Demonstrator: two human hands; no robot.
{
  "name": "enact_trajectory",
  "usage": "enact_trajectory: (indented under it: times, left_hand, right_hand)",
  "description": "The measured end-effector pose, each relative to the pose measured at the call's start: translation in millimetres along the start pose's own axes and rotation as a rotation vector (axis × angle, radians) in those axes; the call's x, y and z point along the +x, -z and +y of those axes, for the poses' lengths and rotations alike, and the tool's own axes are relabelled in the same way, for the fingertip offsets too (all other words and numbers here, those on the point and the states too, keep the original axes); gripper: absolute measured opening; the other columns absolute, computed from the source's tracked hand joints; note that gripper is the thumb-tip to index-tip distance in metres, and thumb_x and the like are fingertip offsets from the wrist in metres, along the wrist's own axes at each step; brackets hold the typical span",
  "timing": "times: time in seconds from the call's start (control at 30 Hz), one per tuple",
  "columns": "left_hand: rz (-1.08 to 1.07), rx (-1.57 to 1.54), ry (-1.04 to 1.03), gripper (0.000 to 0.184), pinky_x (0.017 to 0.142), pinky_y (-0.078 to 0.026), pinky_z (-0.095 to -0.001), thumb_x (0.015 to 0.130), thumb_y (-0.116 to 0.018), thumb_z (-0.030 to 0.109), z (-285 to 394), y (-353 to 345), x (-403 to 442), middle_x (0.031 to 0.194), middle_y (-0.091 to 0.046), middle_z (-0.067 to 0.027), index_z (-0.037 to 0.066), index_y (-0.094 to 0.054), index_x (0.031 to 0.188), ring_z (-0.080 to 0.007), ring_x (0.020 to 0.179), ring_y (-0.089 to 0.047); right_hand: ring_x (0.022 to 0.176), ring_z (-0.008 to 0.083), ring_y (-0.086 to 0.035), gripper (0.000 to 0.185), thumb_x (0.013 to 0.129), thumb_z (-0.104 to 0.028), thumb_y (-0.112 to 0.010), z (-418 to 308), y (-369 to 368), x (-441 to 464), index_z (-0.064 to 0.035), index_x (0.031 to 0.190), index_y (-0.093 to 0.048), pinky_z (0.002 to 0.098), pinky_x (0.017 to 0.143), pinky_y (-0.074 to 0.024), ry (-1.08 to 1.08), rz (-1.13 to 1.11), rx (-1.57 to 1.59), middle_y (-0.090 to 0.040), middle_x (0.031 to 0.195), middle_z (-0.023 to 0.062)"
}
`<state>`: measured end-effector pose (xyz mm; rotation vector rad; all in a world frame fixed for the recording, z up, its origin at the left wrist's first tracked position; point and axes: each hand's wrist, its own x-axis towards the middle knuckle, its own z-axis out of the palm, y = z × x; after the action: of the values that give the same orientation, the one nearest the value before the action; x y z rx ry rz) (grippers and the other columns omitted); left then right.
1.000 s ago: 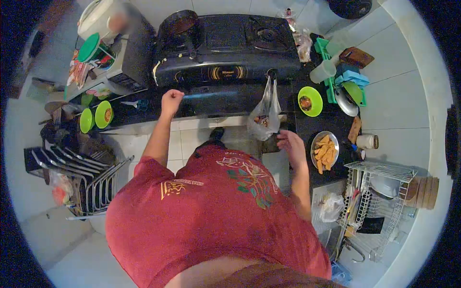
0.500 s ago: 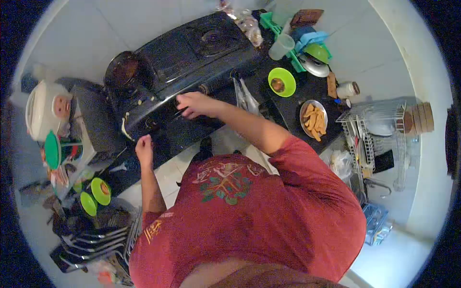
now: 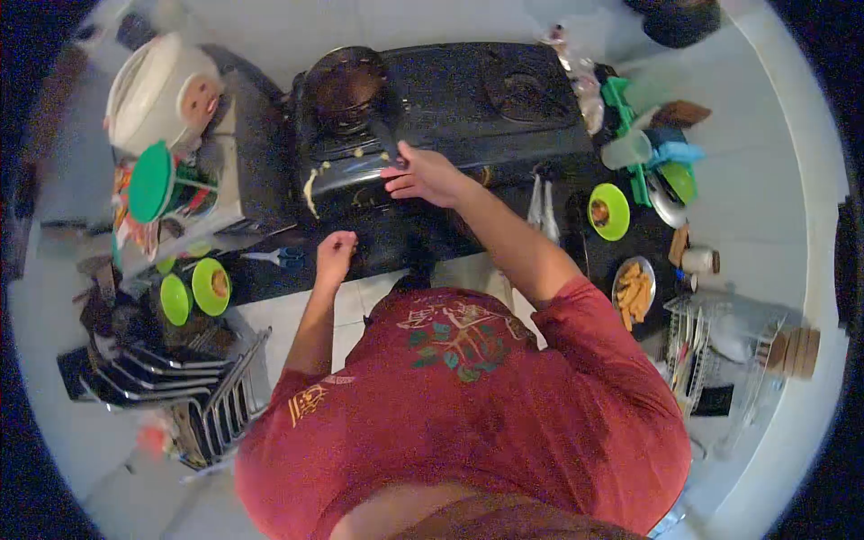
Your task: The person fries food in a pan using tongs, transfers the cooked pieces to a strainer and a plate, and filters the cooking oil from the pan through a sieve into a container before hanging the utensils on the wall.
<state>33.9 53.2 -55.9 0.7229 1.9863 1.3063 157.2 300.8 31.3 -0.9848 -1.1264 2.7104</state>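
My right hand reaches over the front edge of the black gas stove, fingers apart, thumb beside the end of the pan's dark handle. It does not wrap around the handle. The frying pan, brownish inside, sits on the left burner. Pale batter-like drips mark the stove's front left. Over the dark counter's front edge, my left hand is curled closed. Whether anything is inside it is hidden.
Left are a white rice cooker, a green-lidded container, scissors and green bowls. Right are tongs, a green bowl with food, a plate of fried pieces and a dish rack.
The view has swung left, shifting the scene rightward in frame. My right hand has moved from the stove's front knobs to the pan handle, its fingers spreading. My left hand stays curled.
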Motion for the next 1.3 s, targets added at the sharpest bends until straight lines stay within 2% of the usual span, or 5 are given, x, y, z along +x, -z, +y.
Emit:
enact_trajectory:
  times: [0.43,0.77,0.9,1.07,1.3]
  left_hand:
    - [-0.074,-0.128,0.065,0.019,0.058,-0.041,-0.0226,0.091,-0.056,0.016,-10.5,4.0,-9.3,0.071,-0.059,-0.0004,0.002,-0.061,0.079,-0.0077,0.063,-0.051]
    - [-0.202,-0.199,0.171,0.019,0.061,-0.042,-0.0205,0.093,-0.056,0.019,-21.3,-8.4,-4.9,0.077,-0.061,-0.0003,0.004,-0.062,0.084,-0.0070,0.067,-0.053]
    - [-0.229,-0.221,0.183,0.018,0.061,-0.042,-0.0205,0.093,-0.056,0.019,-31.1,-17.6,-5.9,0.077,-0.061,-0.0003,0.004,-0.062,0.084,-0.0071,0.067,-0.053]
    - [-0.388,-0.202,0.206,0.016,0.064,-0.044,-0.0212,0.092,-0.058,0.018,-23.5,-35.0,-15.5,0.078,-0.061,-0.0003,0.004,-0.063,0.086,-0.0067,0.067,-0.053]
    - [-0.377,-0.129,0.203,0.014,0.066,-0.043,-0.0216,0.091,-0.059,0.015,33.6,-114.7,-35.7,0.078,-0.061,-0.0008,0.003,-0.063,0.087,-0.0072,0.069,-0.052]
  right_hand:
    - [0.045,0.0070,-0.033,0.034,0.096,-0.039,-0.046,-22.8,-12.1,25.6,-0.0064,0.098,-0.053,0.0225,0.039,-0.0259,-0.107,-0.124,0.105,-0.047,0.064,-0.0025]
    - [0.070,0.0154,-0.058,0.040,0.092,-0.041,-0.053,-9.1,34.0,-12.5,-0.0021,0.098,-0.059,0.0283,0.062,-0.0502,0.145,0.063,-0.333,-0.061,0.084,0.0052]
    - [0.075,0.0155,-0.062,0.031,0.091,-0.029,-0.058,-38.7,129.3,-105.8,-0.0026,0.107,-0.061,0.0295,0.066,-0.0524,0.337,0.315,-0.580,-0.065,0.096,0.0070]
    - [0.081,0.0244,-0.066,0.029,0.079,-0.030,-0.065,-60.9,271.4,-242.2,-0.0045,0.093,-0.068,0.0333,0.073,-0.0507,0.497,1.322,-0.838,-0.068,0.086,0.0128]
    - [0.096,0.0357,-0.062,0.050,0.073,-0.030,-0.070,-21.0,397.4,-306.0,0.0024,0.109,-0.059,0.0412,0.086,-0.0482,0.608,1.524,-1.155,-0.064,0.100,0.0233]
